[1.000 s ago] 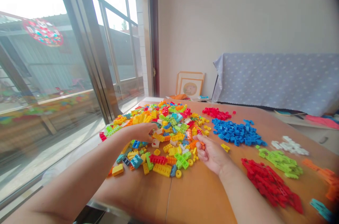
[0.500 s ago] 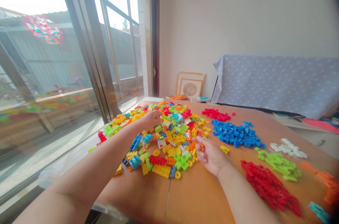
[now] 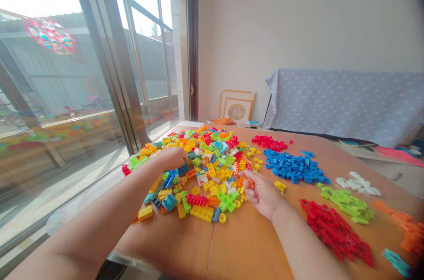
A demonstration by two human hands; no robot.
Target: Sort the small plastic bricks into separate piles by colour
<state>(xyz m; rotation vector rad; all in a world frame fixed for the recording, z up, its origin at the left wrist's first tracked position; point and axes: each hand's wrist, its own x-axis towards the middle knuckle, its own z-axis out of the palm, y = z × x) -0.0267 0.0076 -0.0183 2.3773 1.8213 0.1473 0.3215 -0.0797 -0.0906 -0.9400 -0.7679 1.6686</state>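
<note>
My left hand [image 3: 172, 156] is closed, fingers pointing down, at the left side of a loose heap of toy building bricks [image 3: 215, 174]. Its fingertips are on a dark blue-teal brick [image 3: 183, 168]. Beside that hand lies a blue brick [image 3: 170, 179]. At the heap's right edge, my right hand [image 3: 263, 192] is turned partly palm up with curled fingers. An orange brick [image 3: 249, 183] shows between its thumb and fingers, partly covered. Near the front are a red brick [image 3: 197, 200], a long yellow brick [image 3: 202, 214] and green bricks [image 3: 227, 202].
Sorted piles lie on the right of the brown table [image 3: 245, 244]: blue [image 3: 294, 166], dark pink [image 3: 269, 142], red [image 3: 336, 229], lime green [image 3: 347, 204], white [image 3: 359, 184], orange [image 3: 402, 222] and turquoise [image 3: 396, 262]. A glass window [image 3: 66, 94] borders the left side.
My left hand has moved left and toward me, from the middle of the heap to the blue-teal brick. My right hand stays almost in place, still with the orange brick.
</note>
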